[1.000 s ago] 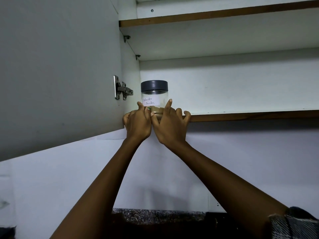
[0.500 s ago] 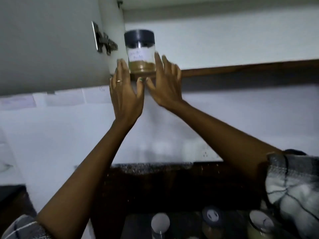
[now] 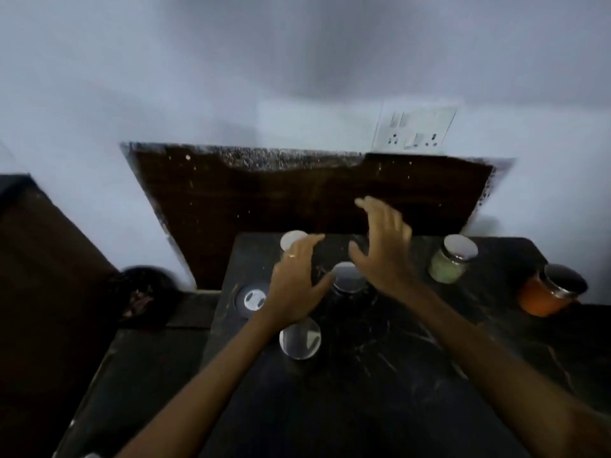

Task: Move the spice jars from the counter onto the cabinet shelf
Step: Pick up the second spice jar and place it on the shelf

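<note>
Both hands are hanging over the dark surface (image 3: 380, 375) with fingers spread and nothing in them. The right hand (image 3: 383, 249) is cupping wide, thumb and fingers apart, just above and behind the middle jar (image 3: 347, 276); whether it is touching the lid cannot be told through the blur. The left hand (image 3: 297, 282) is lying flat and open on that jar's left side, a ring (image 3: 291, 255) showing on one finger, its fingertips reaching toward the back jar (image 3: 292, 239).

The jars are standing close together here, so the risk, as I judge it, is crowding: the left wrist is passing right over the front jar (image 3: 300, 338), and a careless closing of either hand could be knocking a neighbour over or sliding it along the polished stone. The smooth lids could also be slipping if gripped from the top alone.

Farther out, another jar (image 3: 254, 299) is sitting to the left, a pale green jar (image 3: 453, 262) to the right, and an orange jar (image 3: 549, 292) near the right edge. The cabinet shelf is not in view. A socket plate (image 3: 415, 132) is showing on the wall.
</note>
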A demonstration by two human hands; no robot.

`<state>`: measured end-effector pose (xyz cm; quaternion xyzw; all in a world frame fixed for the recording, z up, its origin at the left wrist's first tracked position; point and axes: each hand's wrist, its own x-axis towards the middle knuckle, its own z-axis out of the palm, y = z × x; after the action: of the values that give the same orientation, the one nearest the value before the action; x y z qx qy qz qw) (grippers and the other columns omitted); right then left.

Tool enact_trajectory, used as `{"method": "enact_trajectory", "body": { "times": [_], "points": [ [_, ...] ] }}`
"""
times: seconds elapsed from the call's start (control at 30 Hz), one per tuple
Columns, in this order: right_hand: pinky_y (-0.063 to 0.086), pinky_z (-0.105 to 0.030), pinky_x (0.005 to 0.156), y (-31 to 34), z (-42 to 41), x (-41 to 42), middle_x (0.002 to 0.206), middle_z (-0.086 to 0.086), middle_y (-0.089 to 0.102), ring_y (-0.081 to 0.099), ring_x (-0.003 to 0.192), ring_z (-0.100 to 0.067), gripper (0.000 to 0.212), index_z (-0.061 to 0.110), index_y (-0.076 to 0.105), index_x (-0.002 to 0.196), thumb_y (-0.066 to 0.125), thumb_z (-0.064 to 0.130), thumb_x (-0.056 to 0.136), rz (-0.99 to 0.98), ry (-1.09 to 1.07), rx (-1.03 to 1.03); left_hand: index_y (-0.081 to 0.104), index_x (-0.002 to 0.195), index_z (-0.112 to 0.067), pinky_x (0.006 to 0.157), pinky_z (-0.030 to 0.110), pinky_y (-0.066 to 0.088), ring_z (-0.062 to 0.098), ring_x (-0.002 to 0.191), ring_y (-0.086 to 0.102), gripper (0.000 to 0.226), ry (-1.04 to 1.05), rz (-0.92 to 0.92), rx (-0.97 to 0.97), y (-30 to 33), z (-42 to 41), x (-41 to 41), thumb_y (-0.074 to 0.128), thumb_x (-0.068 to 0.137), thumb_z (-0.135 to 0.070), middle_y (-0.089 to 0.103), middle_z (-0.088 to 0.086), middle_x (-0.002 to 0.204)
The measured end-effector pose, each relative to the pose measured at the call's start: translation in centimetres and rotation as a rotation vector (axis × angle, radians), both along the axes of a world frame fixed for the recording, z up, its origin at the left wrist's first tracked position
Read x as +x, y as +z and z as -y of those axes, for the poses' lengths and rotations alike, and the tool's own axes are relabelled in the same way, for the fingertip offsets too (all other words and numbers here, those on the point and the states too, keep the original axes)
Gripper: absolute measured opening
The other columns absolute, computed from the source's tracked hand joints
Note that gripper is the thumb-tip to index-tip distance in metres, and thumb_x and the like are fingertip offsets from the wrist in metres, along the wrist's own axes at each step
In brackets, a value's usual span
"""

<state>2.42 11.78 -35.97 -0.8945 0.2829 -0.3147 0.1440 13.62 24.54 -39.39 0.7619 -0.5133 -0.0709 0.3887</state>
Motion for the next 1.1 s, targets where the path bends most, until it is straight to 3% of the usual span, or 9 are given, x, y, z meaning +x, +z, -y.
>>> {"method": "enact_trajectory", "body": {
  "times": [0.13,0.3,0.37,0.5,0.63,0.7,0.8,0.93,1.1],
  "points": [
    [0.034,-0.047,0.103,-8.1,-3.4,-3.6,0.14,-0.008,0.043,0.039,0.129,-0.029,0.072,0.014,0.036,0.139,0.066,0.021,0.075,-0.224,0.031,0.253,0.036,0.142,-0.016,0.109,0.04,0.034,0.024,0.134,0.035,0.061,0.017,-0.158,0.16,-6.1,-2.9,-1.6,0.061,0.089,-0.035,0.037,0.006,0.146],
    [0.027,-0.045,0.111,-14.1,-6.8,-5.5,0.15,-0.006,0.032,0.031,0.137,-0.027,0.089,0.026,0.015,0.147,0.07,0.031,0.076,-0.674,0.149,0.71,0.03,0.143,-0.023,0.106,0.029,0.025,0.012,0.132,0.03,0.077,0.356,-0.51,0.082,-10.8,-7.2,-4.0,0.036,0.081,-0.067,0.036,0.002,0.145],
    [0.026,-0.041,0.115,-15.1,-8.0,-5.6,0.154,-0.009,0.026,0.027,0.141,-0.025,0.096,0.019,0.01,0.149,0.072,0.02,0.076,-0.64,0.189,0.887,0.022,0.147,-0.025,0.111,0.033,0.023,0.015,0.138,0.027,0.084,0.395,-0.609,0.092,-12.6,-8.4,-5.0,0.044,0.079,-0.068,0.029,0.001,0.151],
    [0.02,-0.012,0.105,-15.6,-10.0,-5.0,0.154,-0.008,0.021,0.02,0.135,-0.008,0.096,0.012,0.009,0.148,0.068,-0.002,0.073,-0.492,0.28,1.014,0.023,0.146,-0.02,0.113,0.04,0.033,0.014,0.136,0.037,0.099,0.285,-0.751,0.132,-15.1,-9.3,-5.7,0.071,0.066,-0.053,0.038,0.001,0.148],
    [0.028,-0.032,0.113,-16.1,-10.5,-4.0,0.152,-0.007,0.028,0.03,0.137,-0.016,0.097,0.019,0.011,0.148,0.067,0.002,0.071,-0.439,0.271,1.015,0.037,0.124,-0.043,0.094,0.01,0.043,-0.003,0.118,0.052,0.073,0.255,-0.72,0.119,-16.3,-8.8,-5.3,0.08,0.066,-0.031,0.055,-0.018,0.124],
    [0.033,-0.042,0.111,-16.4,-10.4,-4.1,0.15,-0.007,0.033,0.036,0.136,-0.025,0.098,0.023,0.01,0.148,0.066,0.004,0.07,-0.467,0.252,0.999,0.039,0.12,-0.042,0.088,0.005,0.042,-0.01,0.112,0.052,0.069,0.259,-0.666,0.103,-16.4,-8.5,-4.9,0.082,0.067,-0.026,0.054,-0.024,0.118],
    [0.035,-0.04,0.11,-16.8,-10.2,-4.6,0.149,-0.006,0.037,0.038,0.135,-0.024,0.095,0.026,0.013,0.147,0.065,0.008,0.07,-0.454,0.227,0.967,0.044,0.122,-0.033,0.09,0.012,0.043,-0.005,0.109,0.055,0.069,0.267,-0.635,0.108,-16.1,-8.2,-4.7,0.084,0.066,-0.029,0.057,-0.019,0.116],
    [0.03,-0.02,0.102,-17.1,-9.9,-5.2,0.148,-0.002,0.038,0.036,0.13,-0.009,0.089,0.028,0.02,0.145,0.064,0.008,0.071,-0.363,0.204,0.961,0.045,0.128,-0.027,0.095,0.028,0.046,0.01,0.115,0.055,0.079,0.286,-0.571,0.127,-15.4,-7.4,-4.9,0.08,0.061,-0.05,0.057,-0.008,0.123],
    [0.038,-0.034,0.108,-14.7,-8.9,-4.4,0.141,0.003,0.046,0.044,0.13,-0.014,0.086,0.032,0.029,0.14,0.072,0.015,0.068,-0.108,0.157,1.016,0.041,0.129,-0.032,0.1,0.037,0.046,0.014,0.118,0.05,0.086,0.319,-0.493,0.052,-12.2,-5.0,-5.1,0.075,0.056,-0.063,0.05,-0.004,0.128]
  ]
}}
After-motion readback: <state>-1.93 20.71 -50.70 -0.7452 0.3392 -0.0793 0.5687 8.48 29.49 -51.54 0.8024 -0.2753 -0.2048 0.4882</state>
